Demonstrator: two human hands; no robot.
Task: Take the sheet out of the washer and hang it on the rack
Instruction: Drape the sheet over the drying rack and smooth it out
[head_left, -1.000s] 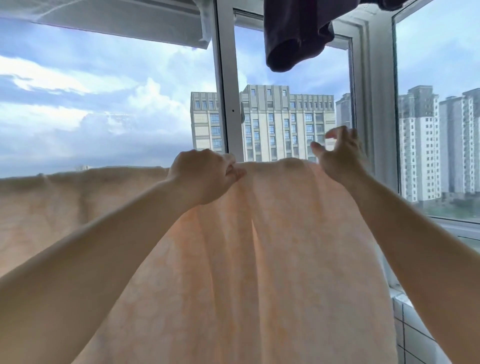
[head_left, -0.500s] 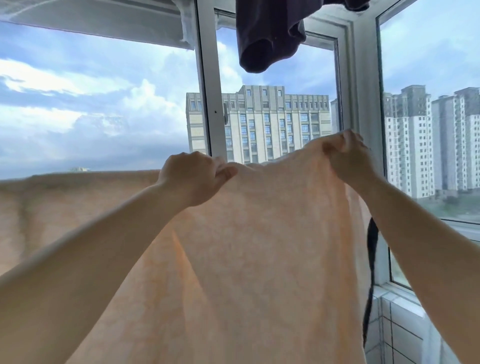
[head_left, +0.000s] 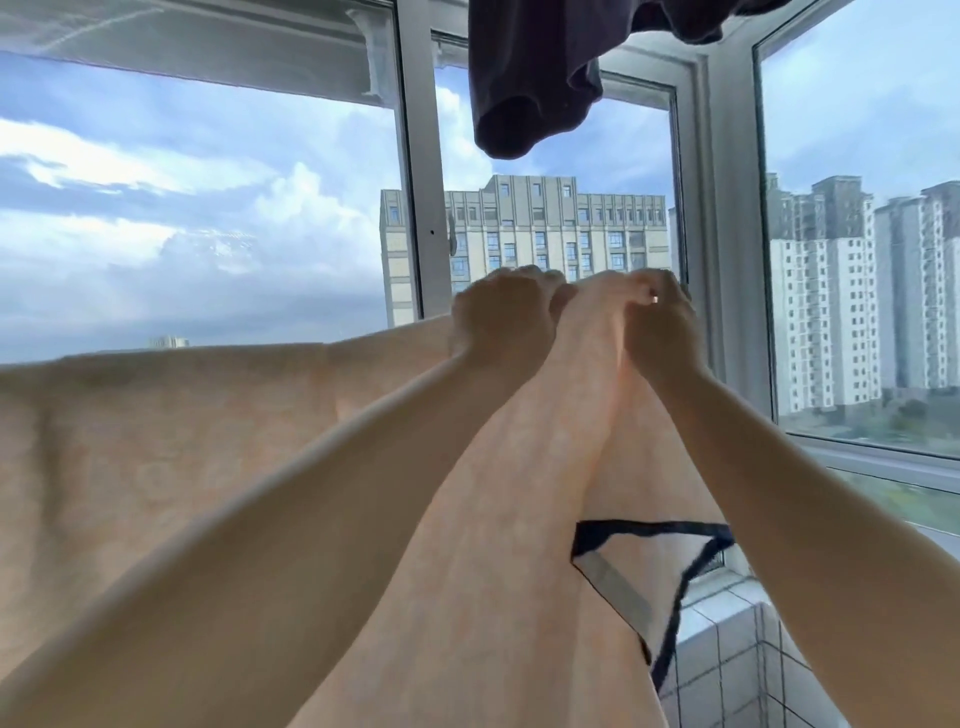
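Hanging step: left hand (head_left: 501, 317) and right hand (head_left: 662, 322) both clench sheet (head_left: 171, 441) top edge, bunched at one o'clock. Next: spread it flat rightward.

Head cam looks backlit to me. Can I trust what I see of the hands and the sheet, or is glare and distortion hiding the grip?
Head view: bright sky backlights everything, so the left hand and right hand read dim, yet both visibly bunch the sheet; light glows through its fabric; the wide angle bows the window frame; edges look soft; the dark garment overhead is near-silhouette.
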